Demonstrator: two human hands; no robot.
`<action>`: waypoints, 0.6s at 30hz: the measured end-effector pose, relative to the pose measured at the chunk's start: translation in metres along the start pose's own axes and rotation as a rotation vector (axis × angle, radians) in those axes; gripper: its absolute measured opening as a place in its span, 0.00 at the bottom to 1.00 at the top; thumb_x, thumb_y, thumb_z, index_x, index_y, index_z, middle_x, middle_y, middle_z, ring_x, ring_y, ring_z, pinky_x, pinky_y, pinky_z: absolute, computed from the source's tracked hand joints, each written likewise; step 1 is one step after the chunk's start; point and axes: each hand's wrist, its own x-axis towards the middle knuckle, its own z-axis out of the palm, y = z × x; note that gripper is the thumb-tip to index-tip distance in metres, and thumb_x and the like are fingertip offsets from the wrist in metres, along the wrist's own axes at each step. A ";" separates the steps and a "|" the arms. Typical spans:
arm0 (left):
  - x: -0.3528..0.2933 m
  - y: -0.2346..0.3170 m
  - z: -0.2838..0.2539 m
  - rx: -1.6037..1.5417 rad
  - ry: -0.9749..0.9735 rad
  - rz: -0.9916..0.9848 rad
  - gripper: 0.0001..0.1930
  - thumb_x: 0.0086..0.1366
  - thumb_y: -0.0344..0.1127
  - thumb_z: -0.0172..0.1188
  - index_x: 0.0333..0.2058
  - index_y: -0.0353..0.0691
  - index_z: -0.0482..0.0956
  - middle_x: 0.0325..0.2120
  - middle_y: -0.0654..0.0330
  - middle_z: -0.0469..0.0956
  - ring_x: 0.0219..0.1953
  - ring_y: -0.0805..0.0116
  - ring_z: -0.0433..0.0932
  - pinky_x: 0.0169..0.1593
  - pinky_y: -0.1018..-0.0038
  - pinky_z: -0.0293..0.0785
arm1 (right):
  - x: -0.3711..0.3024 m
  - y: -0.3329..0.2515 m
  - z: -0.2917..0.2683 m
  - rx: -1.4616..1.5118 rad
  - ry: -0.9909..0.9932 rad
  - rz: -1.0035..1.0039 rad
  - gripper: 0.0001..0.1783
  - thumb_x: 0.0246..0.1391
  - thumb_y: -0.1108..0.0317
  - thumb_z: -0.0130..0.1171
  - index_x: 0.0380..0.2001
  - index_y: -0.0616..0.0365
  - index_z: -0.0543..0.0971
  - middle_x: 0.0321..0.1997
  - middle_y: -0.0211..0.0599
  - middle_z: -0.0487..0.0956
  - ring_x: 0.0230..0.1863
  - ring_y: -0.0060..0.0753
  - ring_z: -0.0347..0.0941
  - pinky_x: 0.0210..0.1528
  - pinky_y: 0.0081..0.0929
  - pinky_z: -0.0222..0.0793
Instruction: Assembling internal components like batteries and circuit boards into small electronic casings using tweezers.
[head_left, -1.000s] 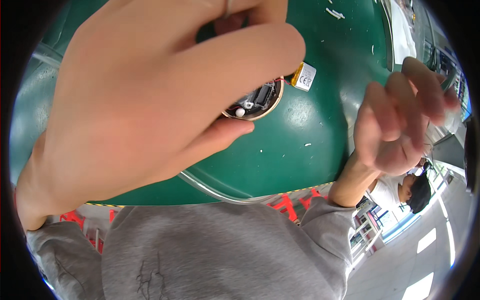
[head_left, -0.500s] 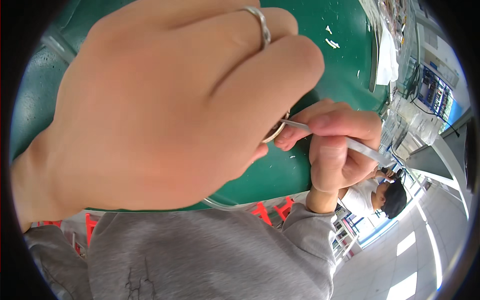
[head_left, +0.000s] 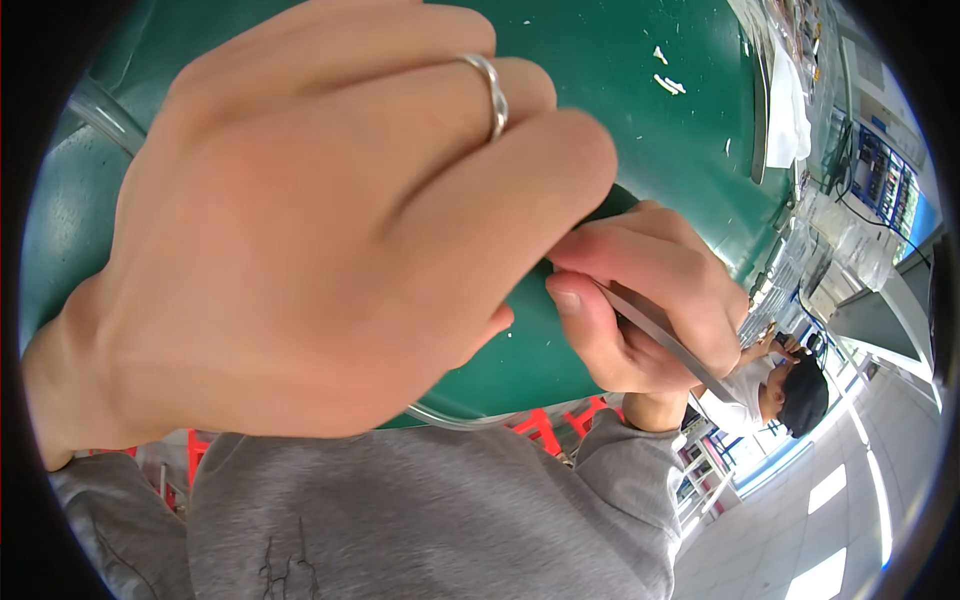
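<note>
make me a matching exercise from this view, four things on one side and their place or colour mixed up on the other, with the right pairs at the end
Things
1. ring
2. slim metal tool
3. sweatshirt
4. white scraps

Place or colour
A. lying on the green tabletop
B. held in the right hand
C. grey cloth with dark branching lines
D. around a finger of the left hand

Right pairs: 1-D, 2-B, 3-C, 4-A
</note>
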 end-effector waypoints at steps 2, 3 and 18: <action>0.000 -0.001 0.001 -0.095 -0.030 -0.071 0.25 0.41 0.34 0.75 0.40 0.35 0.77 0.26 0.60 0.75 0.24 0.66 0.68 0.29 0.69 0.59 | 0.001 -0.001 -0.005 -0.028 -0.018 0.012 0.12 0.46 0.81 0.69 0.36 0.71 0.79 0.28 0.50 0.83 0.24 0.35 0.78 0.25 0.25 0.72; 0.000 0.000 -0.001 -0.094 -0.037 -0.072 0.25 0.41 0.34 0.75 0.40 0.35 0.77 0.26 0.60 0.75 0.24 0.66 0.68 0.29 0.69 0.59 | 0.001 0.000 -0.006 -0.038 -0.041 0.012 0.12 0.45 0.83 0.69 0.35 0.72 0.80 0.29 0.51 0.83 0.24 0.36 0.78 0.24 0.24 0.72; 0.003 0.008 -0.006 -0.057 -0.155 -0.164 0.24 0.45 0.37 0.74 0.42 0.38 0.81 0.27 0.63 0.76 0.25 0.67 0.67 0.32 0.70 0.58 | -0.002 0.005 -0.003 -0.079 -0.019 -0.160 0.10 0.44 0.83 0.69 0.31 0.76 0.80 0.26 0.50 0.83 0.20 0.36 0.75 0.19 0.26 0.67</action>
